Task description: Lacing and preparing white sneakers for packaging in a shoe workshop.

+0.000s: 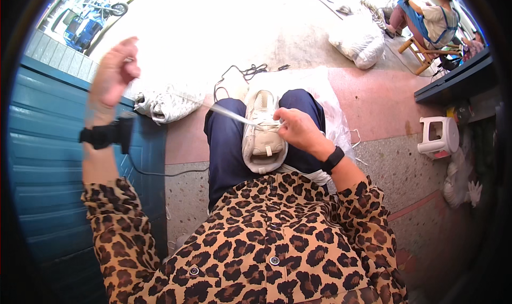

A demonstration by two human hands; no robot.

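A beige sneaker (265, 159) rests between my knees, its toe pointing away from me and its collar nearest my body. From its lacing, a pale shoelace (229, 112) stretches up and left toward my raised left hand (118, 69). That hand is well off the shoe with the fingers pinched; the lace's far end fades against the bright floor. My right hand (300, 128) is curled against the right side of the lacing, thumb and forefinger closed on the shoe there. What lies under its fingertips is partly hidden.
Blue panelled metal (85, 138) stands close on my left. A bundle of white material (168, 104) lies beside it, with a black cable (248, 72) beyond my knees. A white stool (438, 137) is to the right. A seated person (434, 21) and a white sack (360, 40) are farther off.
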